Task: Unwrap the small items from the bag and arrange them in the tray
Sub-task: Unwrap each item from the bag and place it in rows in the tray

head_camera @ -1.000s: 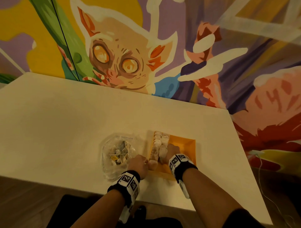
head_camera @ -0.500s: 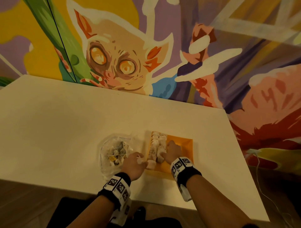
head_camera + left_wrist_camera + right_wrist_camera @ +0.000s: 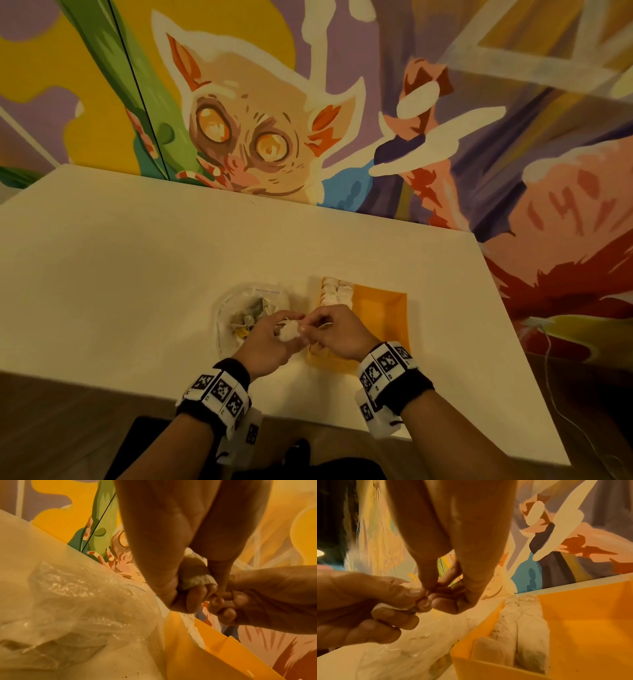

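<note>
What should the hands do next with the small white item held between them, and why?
Probably peel the wrapper off: both the left hand and right hand pinch the white item above the table, between bag and orange tray, whose right side looks bare.

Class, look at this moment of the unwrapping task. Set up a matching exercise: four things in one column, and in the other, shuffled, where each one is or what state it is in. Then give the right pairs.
Column one:
1. small white item
2. clear plastic bag
3. orange tray
4. white pieces in rows

Column two:
A. lined up along the left side of the tray
B. pinched between the left hand and the right hand
C. lying on the table left of the tray, wrapped things inside
D. right half bare

Pairs: 1-B, 2-C, 3-D, 4-A
</note>
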Demonstrator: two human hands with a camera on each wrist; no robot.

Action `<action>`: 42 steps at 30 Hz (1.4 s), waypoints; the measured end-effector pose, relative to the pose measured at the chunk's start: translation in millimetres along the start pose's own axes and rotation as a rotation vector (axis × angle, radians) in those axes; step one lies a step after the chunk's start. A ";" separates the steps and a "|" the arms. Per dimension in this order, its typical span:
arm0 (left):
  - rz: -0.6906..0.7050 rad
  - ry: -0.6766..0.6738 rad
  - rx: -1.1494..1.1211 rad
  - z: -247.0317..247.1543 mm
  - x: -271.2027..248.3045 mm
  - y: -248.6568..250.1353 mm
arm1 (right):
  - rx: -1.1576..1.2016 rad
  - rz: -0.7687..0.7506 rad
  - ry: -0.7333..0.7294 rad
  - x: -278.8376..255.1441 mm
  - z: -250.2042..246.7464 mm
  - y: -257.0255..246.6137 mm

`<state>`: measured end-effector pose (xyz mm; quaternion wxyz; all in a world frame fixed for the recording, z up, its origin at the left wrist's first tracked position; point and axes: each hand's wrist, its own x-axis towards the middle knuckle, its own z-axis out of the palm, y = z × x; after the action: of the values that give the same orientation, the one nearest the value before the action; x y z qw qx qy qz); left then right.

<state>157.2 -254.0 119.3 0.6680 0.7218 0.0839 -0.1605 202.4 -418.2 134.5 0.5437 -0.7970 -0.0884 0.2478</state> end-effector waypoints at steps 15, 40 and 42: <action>-0.005 0.029 -0.138 -1.9 -3.4 -0.7 | 0.135 -0.041 0.175 -2.3 -5.2 4.6; -0.051 0.036 -0.286 -4.8 0.8 -6.3 | 0.138 -0.019 0.089 -7.6 7.4 -5.5; -0.044 0.014 -0.266 -6.2 0.7 -5.6 | 0.121 -0.029 0.071 -7.0 6.5 -6.6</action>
<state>156.7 -247.4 114.1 0.7536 0.6258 0.1250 -0.1575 194.1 -413.1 140.8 0.5970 -0.7697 -0.0655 0.2165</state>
